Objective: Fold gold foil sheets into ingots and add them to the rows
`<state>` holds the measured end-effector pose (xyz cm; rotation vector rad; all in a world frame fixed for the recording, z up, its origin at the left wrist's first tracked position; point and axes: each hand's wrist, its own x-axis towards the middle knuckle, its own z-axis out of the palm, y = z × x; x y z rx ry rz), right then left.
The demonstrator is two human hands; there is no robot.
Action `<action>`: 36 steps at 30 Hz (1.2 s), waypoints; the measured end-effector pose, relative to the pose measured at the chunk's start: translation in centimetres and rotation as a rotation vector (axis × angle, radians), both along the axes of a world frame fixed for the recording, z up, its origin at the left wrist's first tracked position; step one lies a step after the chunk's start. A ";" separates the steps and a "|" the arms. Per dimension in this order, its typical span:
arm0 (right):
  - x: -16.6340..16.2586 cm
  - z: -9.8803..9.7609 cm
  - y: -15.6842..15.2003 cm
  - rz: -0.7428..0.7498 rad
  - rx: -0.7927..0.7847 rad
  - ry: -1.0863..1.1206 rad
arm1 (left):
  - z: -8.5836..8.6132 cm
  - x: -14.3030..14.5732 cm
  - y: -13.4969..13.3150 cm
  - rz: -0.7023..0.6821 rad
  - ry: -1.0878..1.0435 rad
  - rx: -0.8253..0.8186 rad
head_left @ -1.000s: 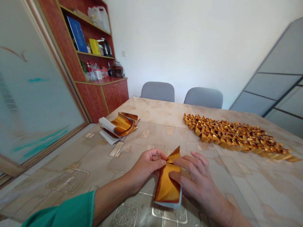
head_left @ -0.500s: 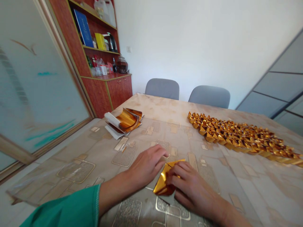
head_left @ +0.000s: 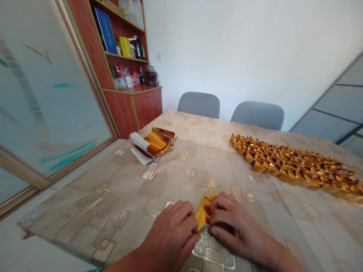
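A partly folded sheet of gold foil paper (head_left: 203, 214) is held between my two hands, just above or on the patterned tablecloth. My left hand (head_left: 173, 235) pinches its near left corner between thumb and bent fingers. Curled over the right side of the sheet, my right hand (head_left: 234, 223) grips it with its fingers and thumb. Parts of the sheet are hidden under the fingers.
Several folded gold foil pieces (head_left: 295, 166) stand in packed rows on the right of the table. A curled stack of gold and white paper sheets (head_left: 155, 143) lies at the back left. Two grey chairs (head_left: 199, 104) stand behind the table (head_left: 195, 122).
My left hand has come down and nearer, from hovering beside the foil paper to pinching its near corner. My right hand keeps its hold. The view has shifted slightly.
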<state>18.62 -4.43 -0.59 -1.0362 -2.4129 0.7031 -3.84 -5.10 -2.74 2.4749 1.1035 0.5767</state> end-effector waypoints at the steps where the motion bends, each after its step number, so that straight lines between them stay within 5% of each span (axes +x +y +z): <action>1: -0.1 0.0 0.1 -0.013 -0.012 0.010 | 0.0 0.0 -0.1 0.015 -0.022 -0.009; 16: -1.6 -0.3 0.3 -0.188 -0.015 0.012 | 0.4 0.3 -0.8 0.225 -0.080 -0.042; 36: -2.4 -1.2 0.3 -0.226 0.092 -0.084 | 0.5 0.2 -0.6 0.264 0.003 -0.028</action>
